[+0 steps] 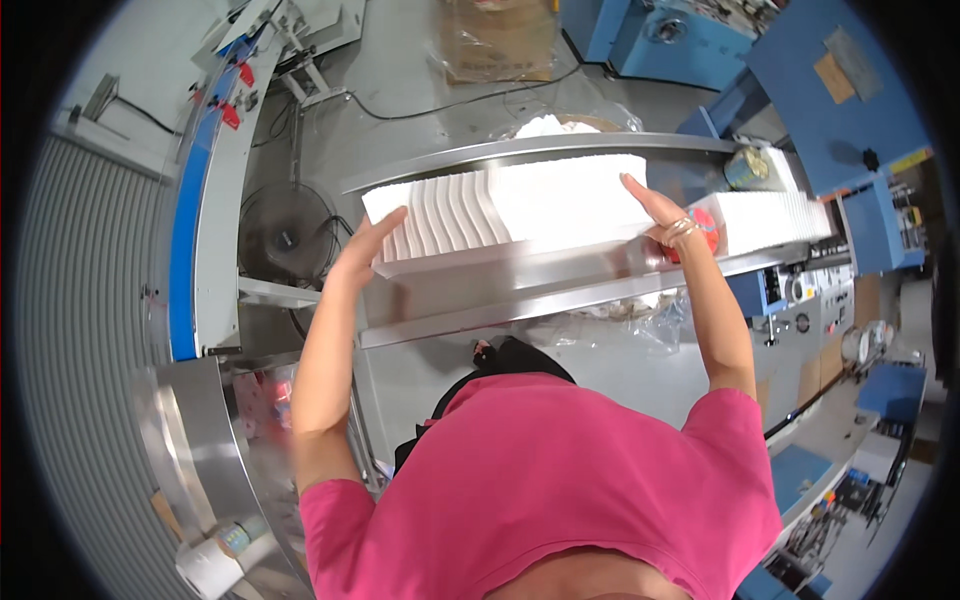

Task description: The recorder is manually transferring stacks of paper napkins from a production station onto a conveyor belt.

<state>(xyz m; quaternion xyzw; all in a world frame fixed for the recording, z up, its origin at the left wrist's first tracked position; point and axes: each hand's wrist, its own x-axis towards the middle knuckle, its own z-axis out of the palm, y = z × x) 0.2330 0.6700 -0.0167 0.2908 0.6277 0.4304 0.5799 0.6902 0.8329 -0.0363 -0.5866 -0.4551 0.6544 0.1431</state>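
Your left hand (365, 245) presses flat against the left end of the long white stack of folded paper sheets (520, 205); grip released, fingers straight. Your right hand (665, 215) lies open-palmed on the stack's right end. The stack sits between both hands, in the curved steel trough (500, 290). A second white stack (765, 220) lies just right.

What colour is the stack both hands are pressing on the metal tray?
White, the stack of folded sheets; clearest in the head view.
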